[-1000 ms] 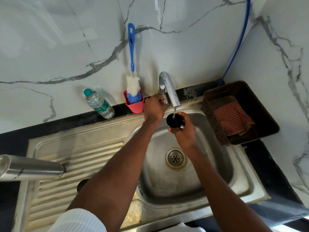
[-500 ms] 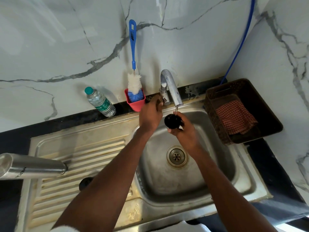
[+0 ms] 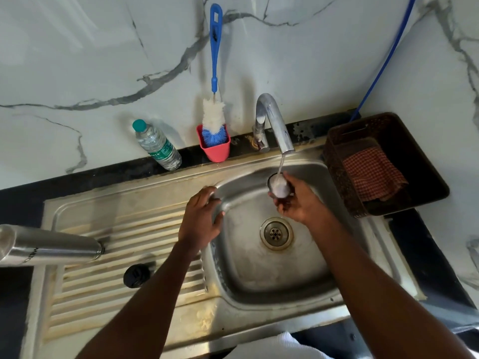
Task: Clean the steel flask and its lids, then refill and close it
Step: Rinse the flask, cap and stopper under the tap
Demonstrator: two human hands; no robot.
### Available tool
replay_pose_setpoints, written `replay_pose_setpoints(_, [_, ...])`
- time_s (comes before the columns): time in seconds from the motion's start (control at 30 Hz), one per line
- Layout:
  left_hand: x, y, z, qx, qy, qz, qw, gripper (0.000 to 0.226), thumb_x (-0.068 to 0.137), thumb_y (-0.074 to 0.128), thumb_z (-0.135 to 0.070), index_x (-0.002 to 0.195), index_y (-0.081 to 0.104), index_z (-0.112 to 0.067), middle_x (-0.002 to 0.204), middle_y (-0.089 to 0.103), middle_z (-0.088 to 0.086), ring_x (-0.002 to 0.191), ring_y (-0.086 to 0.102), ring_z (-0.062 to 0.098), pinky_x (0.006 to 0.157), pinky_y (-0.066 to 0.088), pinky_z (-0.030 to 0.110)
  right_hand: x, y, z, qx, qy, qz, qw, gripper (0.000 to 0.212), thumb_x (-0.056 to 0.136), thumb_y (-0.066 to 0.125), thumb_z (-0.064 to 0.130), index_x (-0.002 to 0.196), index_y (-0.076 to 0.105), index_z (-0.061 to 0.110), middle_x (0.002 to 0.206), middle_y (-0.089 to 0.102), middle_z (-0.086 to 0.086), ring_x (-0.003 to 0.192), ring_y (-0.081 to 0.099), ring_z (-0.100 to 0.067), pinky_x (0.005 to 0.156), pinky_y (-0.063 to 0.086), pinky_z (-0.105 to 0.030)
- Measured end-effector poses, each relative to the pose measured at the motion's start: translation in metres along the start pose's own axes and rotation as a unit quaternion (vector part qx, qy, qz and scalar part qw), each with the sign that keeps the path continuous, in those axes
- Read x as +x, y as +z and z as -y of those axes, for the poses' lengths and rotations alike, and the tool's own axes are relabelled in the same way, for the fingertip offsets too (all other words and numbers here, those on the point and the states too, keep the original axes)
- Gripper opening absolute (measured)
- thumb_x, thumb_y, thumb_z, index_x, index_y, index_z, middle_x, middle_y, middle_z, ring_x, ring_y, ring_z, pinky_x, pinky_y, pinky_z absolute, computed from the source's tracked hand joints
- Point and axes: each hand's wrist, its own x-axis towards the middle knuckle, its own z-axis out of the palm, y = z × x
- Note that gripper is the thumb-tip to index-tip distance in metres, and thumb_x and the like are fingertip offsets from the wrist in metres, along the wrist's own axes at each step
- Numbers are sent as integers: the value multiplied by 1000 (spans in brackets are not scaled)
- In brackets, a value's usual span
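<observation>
Marble-walled kitchen corner, steel sink (image 3: 259, 301) set in a dark counter. Small black lid (image 3: 278, 186) at upper centre of the basin, directly under the tap (image 3: 274, 123), open side up and catching the thin stream; foamy water filling its hollow. Right hand (image 3: 302, 203) curled round the lid from below and from the drain side, fingers wrapping its wall. Left hand (image 3: 201, 218) just left of it, fingers spread and relaxed over the basin's rounded corner, holding nothing; nearer of the two to the draining board. Second black lid (image 3: 136, 275) flat on the ribbed board, well apart from the basin. Steel flask (image 3: 49, 246) lying on its side at the board's left edge, long axis roughly left–right, open mouth towards the sink, so probably the left hand's reach. Against the wall: plastic water bottle (image 3: 156, 145), red cup (image 3: 214, 147) holding a blue bottle brush (image 3: 213, 115) bristles down. Right of the sink: brown basket (image 3: 337, 141) containing a checked cloth (image 3: 373, 174).
</observation>
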Motion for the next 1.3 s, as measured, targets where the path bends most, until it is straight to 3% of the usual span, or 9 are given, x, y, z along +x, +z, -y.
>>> replay_pose_setpoints(0.13, [0, -1, 1, 12, -17, 12, 1000, 25, 88, 72, -29, 110, 73, -17, 153, 48, 6, 140, 48, 26, 111, 41, 39, 7, 23, 8, 177, 103, 48, 978, 51, 90, 65, 47, 116, 62, 2, 94, 66, -22, 78, 63, -28, 60, 54, -29])
replay_pose_setpoints(0.3, [-1, 0, 1, -1, -25, 11, 1000, 21, 89, 69, -32, 104, 75, -18, 155, 47, 3, 139, 49, 24, 111, 43, 40, 10, 30, -1, 254, 102, 8, 962, 44, 85, 78, 21, 121, 63, 1, 117, 64, -23, 88, 66, -36, 63, 63, -46])
replay_pose_setpoints(0.4, [-2, 0, 2, -11, -31, 18, 999, 22, 87, 69, -33, 102, 75, -18, 155, 48, 4, 139, 50, 25, 111, 44, 41, 16, 43, -2, 333, 114, 9, 936, 46, 84, 78, 18, 126, 66, 3, 117, 66, -16, 85, 66, -33, 55, 62, -43])
replay_pose_setpoints(0.53, [0, -3, 1, -17, -32, 25, 999, 23, 87, 67, -35, 100, 75, -18, 154, 47, 2, 137, 51, 24, 110, 44, 42, 5, 48, -23, -7, -6, -48, 999, 48, 75, 89, 34, 109, 66, 9, 98, 69, -13, 73, 66, -23, 53, 53, -27])
replay_pose_setpoints(0.63, [0, -3, 2, -13, -42, 35, 998, 24, 88, 65, -37, 101, 75, -19, 156, 45, 1, 137, 50, 23, 110, 44, 42, 3, 29, -32, -203, -267, -209, 919, 60, 69, 94, 29, 118, 61, 19, 114, 68, -1, 100, 67, -17, 83, 55, -31])
replay_pose_setpoints(0.7, [-1, -3, 1, -11, -47, 38, 998, 24, 88, 63, -38, 101, 74, -21, 157, 44, -1, 138, 49, 22, 111, 43, 41, 2, 27, -30, -159, -321, -183, 915, 50, 77, 90, 21, 116, 61, 30, 123, 65, 2, 110, 63, -14, 91, 53, -31])
replay_pose_setpoints(0.8, [-1, -5, 0, -7, -44, 39, 998, 24, 88, 63, -37, 102, 74, -22, 157, 43, -2, 137, 48, 21, 110, 43, 40, 6, 38, -28, 125, -163, -14, 978, 28, 92, 75, 30, 115, 62, 21, 117, 65, -7, 98, 68, -24, 79, 58, -38])
replay_pose_setpoints(0.87, [-1, -5, -1, -4, -46, 41, 998, 23, 87, 65, -36, 102, 74, -21, 157, 43, -2, 136, 49, 21, 109, 44, 42, 7, 43, -32, 280, -53, 78, 955, 37, 93, 67, 37, 113, 62, 7, 104, 64, -17, 84, 66, -29, 67, 56, -34])
replay_pose_setpoints(1.3, [-1, 0, -1, -16, -39, 13, 999, 11, 83, 73, -25, 93, 73, -20, 155, 47, 2, 131, 54, 28, 103, 45, 42, 25, 11, -43, 164, 86, 143, 972, 56, 91, 47, 60, 99, 65, 7, 73, 55, -4, 45, 42, -9, 41, 35, -20])
